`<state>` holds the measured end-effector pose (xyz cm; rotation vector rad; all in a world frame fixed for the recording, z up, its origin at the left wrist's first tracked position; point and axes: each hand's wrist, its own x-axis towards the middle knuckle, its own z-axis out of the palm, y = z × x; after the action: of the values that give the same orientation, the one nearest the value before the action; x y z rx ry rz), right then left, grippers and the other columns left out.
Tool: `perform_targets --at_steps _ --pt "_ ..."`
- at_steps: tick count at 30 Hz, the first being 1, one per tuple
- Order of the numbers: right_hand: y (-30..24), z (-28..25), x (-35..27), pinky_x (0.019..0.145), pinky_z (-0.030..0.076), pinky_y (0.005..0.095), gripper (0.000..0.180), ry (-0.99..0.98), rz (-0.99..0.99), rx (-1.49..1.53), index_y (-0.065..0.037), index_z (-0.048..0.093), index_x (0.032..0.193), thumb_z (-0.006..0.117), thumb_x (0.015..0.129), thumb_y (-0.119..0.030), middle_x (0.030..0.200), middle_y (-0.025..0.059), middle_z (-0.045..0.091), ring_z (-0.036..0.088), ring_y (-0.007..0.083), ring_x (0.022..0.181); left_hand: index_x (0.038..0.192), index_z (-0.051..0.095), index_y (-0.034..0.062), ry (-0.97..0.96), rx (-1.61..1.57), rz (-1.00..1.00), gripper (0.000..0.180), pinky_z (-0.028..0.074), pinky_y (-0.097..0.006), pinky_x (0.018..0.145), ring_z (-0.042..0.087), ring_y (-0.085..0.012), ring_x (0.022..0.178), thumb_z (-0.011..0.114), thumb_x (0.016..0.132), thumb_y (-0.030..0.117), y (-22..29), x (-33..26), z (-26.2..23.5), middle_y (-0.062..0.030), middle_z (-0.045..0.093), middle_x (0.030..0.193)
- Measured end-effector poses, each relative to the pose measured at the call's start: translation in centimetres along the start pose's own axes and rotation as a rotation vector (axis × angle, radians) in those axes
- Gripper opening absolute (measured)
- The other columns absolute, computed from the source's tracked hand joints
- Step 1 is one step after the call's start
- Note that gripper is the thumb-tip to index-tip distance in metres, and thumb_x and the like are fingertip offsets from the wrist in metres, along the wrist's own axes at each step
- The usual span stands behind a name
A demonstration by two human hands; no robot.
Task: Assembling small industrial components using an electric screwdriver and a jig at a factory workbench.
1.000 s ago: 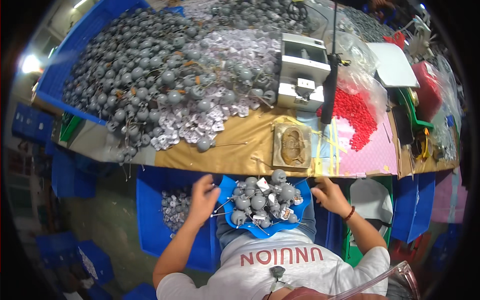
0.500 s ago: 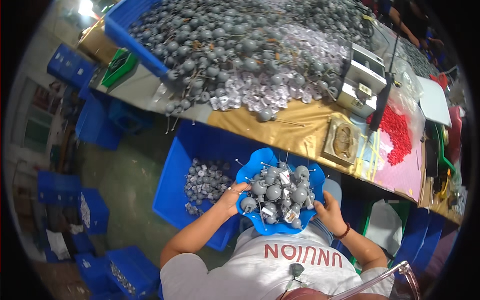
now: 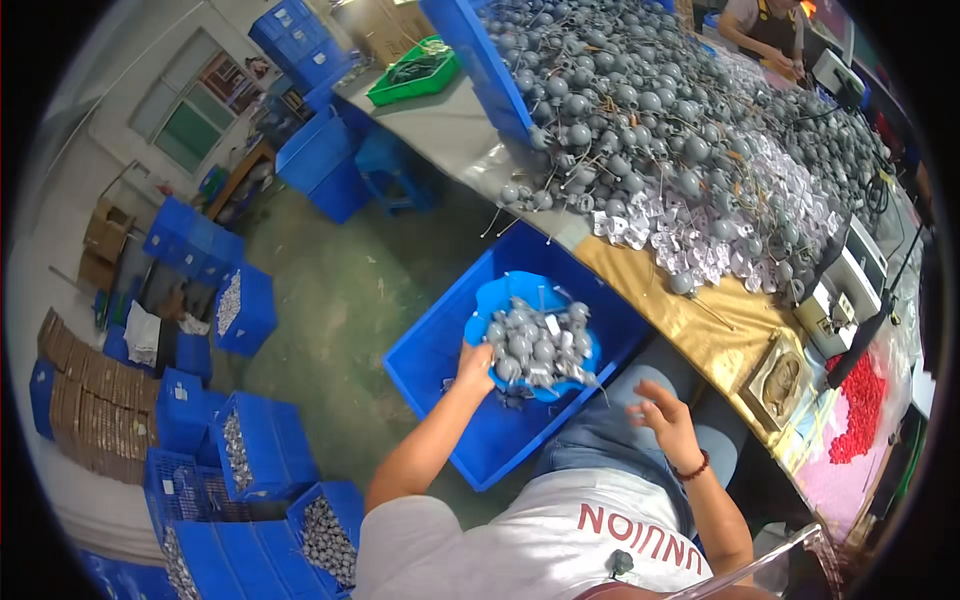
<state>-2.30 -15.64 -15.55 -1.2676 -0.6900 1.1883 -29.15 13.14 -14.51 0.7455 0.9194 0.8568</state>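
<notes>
A blue wavy-rimmed bowl [image 3: 488, 298] full of grey ball-shaped parts [image 3: 540, 345] hangs tilted over a large blue bin [image 3: 430, 375] beside my legs. Thin wires and small pale pieces show among the balls. My left hand [image 3: 477, 366] is closed on the bowl's left rim. My right hand [image 3: 663, 425], with a dark red bead bracelet on its wrist, is off the bowl to its right, fingers apart and nothing in them. Most of the bin's contents are hidden beneath the bowl.
A table heaped with grey ball parts [image 3: 640, 110] and whitish pieces [image 3: 690, 235] stands at the upper right. On it are a small machine [image 3: 835, 310], a metal mould block [image 3: 778, 380] and red bits [image 3: 858, 410]. Blue bins [image 3: 265, 445] line the left. A co-worker [image 3: 765, 35] sits far right.
The bowl has moved from above my lap to over the blue bin, tilting. My right hand has let go of it, while the left keeps its grip. The view has swung left.
</notes>
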Motion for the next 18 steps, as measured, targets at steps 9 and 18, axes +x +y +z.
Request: perform_targets --at_steps 9,18 --pt "-0.9 -5.8 -6.3 0.083 0.06 0.0328 0.034 0.267 0.117 0.094 0.006 0.062 0.132 0.06 0.107 -0.017 0.118 0.0147 0.072 0.072 0.0211 0.1 0.151 0.041 0.017 0.736 1.155 0.392 0.08 0.025 -0.075 0.113 0.014 -0.0438 0.155 0.069 0.08 -0.005 -8.0 19.6 2.2 -0.0153 0.019 0.167" --pt "-1.3 -7.3 -5.7 0.081 0.06 0.0325 0.032 0.316 0.1 0.123 0.004 0.065 0.129 0.062 0.106 -0.018 0.113 0.0143 0.074 0.072 0.02 0.095 0.152 0.042 0.0189 0.448 1.504 0.626 0.077 0.017 -0.085 0.109 0.007 -0.0445 0.157 0.061 0.084 -0.01 -6.6 15.1 5.6 -0.0123 0.015 0.169"
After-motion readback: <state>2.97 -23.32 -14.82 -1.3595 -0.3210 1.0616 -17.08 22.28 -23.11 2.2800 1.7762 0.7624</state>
